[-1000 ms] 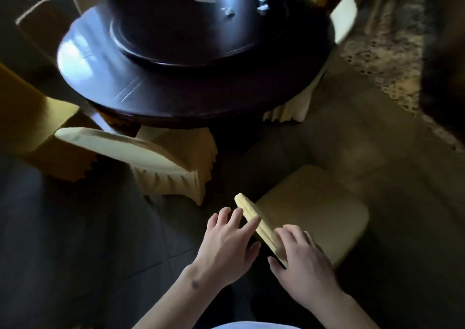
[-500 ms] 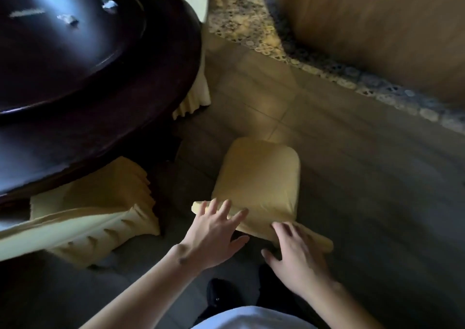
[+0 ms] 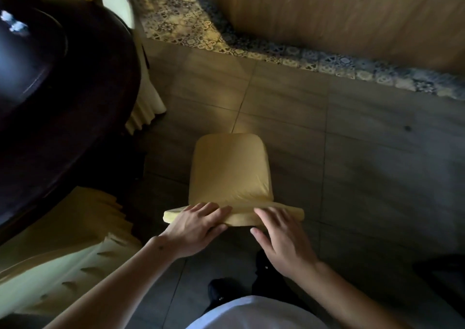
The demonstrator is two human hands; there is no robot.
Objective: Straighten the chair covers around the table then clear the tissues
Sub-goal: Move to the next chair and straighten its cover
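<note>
**No readable text in view**

Nothing here can be read — no words, labels, brand marks, numbers or signs. The yellow chair cover (image 3: 230, 170) is plain cloth with no tag or print showing. The dark round table (image 3: 75, 117) carries only glare and a few white scraps too blurred to tell. The patterned tile border (image 3: 276, 49) along the floor bears ornament only — floral motifs, not letters. The wooden wall panel (image 3: 352, 9) shows bare grain and nothing more.
</note>
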